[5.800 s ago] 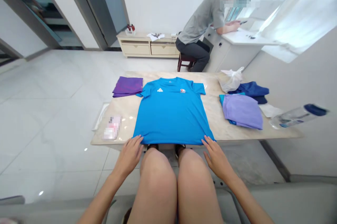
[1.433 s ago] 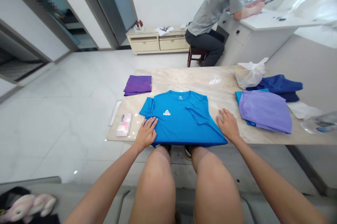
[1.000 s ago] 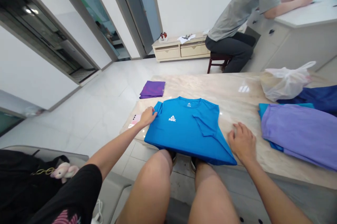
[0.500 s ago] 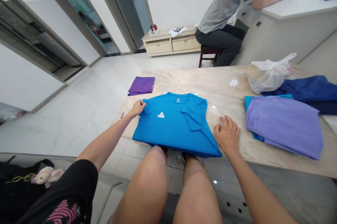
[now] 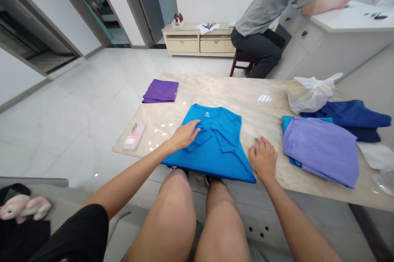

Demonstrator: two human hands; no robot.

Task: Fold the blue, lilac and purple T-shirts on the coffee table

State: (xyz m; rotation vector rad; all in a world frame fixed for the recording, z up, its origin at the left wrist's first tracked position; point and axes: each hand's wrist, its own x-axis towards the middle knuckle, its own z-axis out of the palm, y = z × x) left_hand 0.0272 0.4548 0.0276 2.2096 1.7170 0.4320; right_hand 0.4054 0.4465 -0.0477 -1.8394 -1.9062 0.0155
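On the tabletop (image 5: 246, 93), from left to right, lie one folded purple cloth (image 5: 160, 90) and one pink item (image 5: 134, 136), too blurred to name. Next comes one blue T-shirt (image 5: 217, 151) at the near edge, both sleeves folded inward. The left hand (image 5: 184, 135) lies open on its folded sleeve, not gripping. The right hand (image 5: 263, 158), open and empty, rests on the tabletop just beside the shirt. Further right are two stacked garments, lilac (image 5: 320, 151) over teal (image 5: 287, 124), one white plastic bag (image 5: 309, 95) and one navy garment (image 5: 347, 114).
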